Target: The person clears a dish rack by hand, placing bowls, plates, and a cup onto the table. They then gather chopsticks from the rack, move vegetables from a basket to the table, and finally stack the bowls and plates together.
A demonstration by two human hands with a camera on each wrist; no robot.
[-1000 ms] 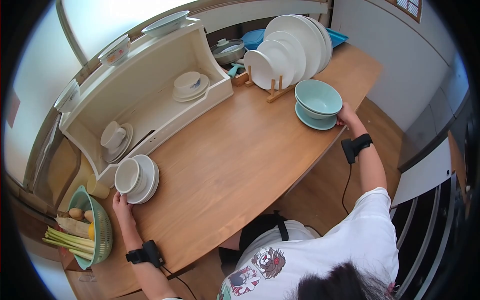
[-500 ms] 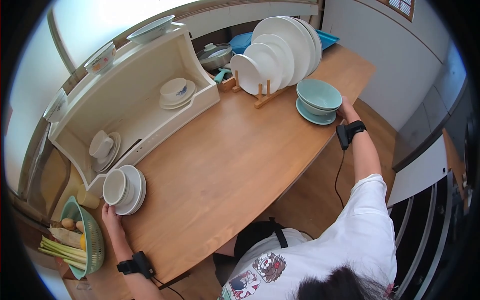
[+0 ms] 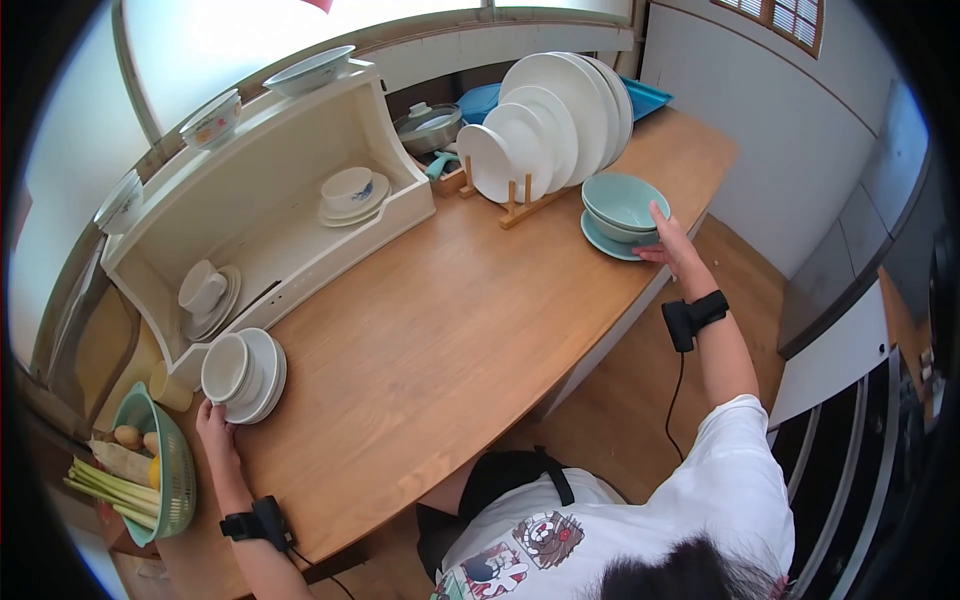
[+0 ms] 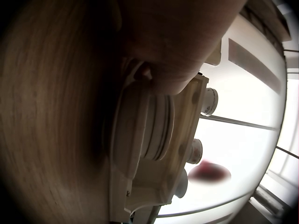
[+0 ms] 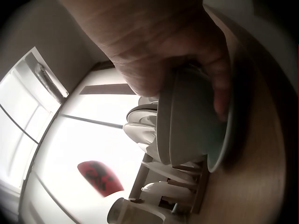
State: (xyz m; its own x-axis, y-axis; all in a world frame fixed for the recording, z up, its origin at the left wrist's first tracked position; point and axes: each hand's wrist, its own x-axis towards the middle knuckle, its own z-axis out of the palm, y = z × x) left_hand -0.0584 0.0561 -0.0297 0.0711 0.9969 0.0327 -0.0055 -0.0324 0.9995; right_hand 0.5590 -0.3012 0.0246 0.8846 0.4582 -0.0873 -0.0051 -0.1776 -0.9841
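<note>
At the far left stands a pale-green plastic basket with a slotted wall (image 3: 183, 480), holding long green stalks (image 3: 115, 492) and a pale, thick root (image 3: 125, 462); a plain yellowish cup (image 3: 172, 386) sits just beyond it. Next comes the person's left hand (image 3: 217, 436), its fingers touching the near edge of a white crockery stack; how firmly they close there, one cannot tell. That stack, on the left part of a brown wood-grained table (image 3: 420, 310), has round, deep white bowls (image 3: 226, 368) nested upright on broad, shallow white plates (image 3: 272, 375), all smooth and plain. Behind it runs a cream-painted shelf unit (image 3: 270, 160) with curved sides, bearing a white cup (image 3: 203, 290) on saucers and, farther right, a white bowl with a blue motif (image 3: 347, 190). Large, flat white plates (image 3: 560, 90) stand on edge in a pale wooden rack (image 3: 535, 212). Near the table's right edge, in front of the rack, two glossy mint-green bowls (image 3: 625, 203) nest upright on a matching round plate (image 3: 603, 243). The right hand (image 3: 678, 248) lies against their near side, thumb and fingers spread well apart: the thumb stands at the upper rim, while the straightened fingers reach low beside the plate.
</note>
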